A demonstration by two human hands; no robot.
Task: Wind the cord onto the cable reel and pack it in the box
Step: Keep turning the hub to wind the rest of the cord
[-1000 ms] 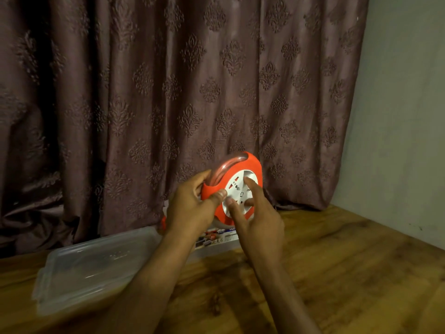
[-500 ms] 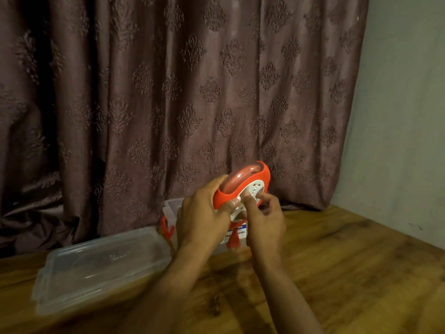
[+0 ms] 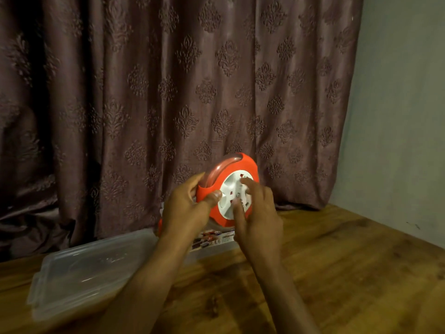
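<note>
One patterned brown curtain (image 3: 168, 92) fills the background above a wooden counter (image 3: 337, 261). On the counter at the left lies a clear plastic lid (image 3: 84, 268), and a clear box (image 3: 216, 244) with a printed label stands behind the forearms. Held in the air above that box is the orange cable reel (image 3: 231, 186), its white socket face turned toward the camera. The left hand (image 3: 185, 210) is clamped on the reel's left rim, thumb across the front. The right hand (image 3: 260, 220) has its fingertips (image 3: 237, 203) pressed on the white face.
</note>
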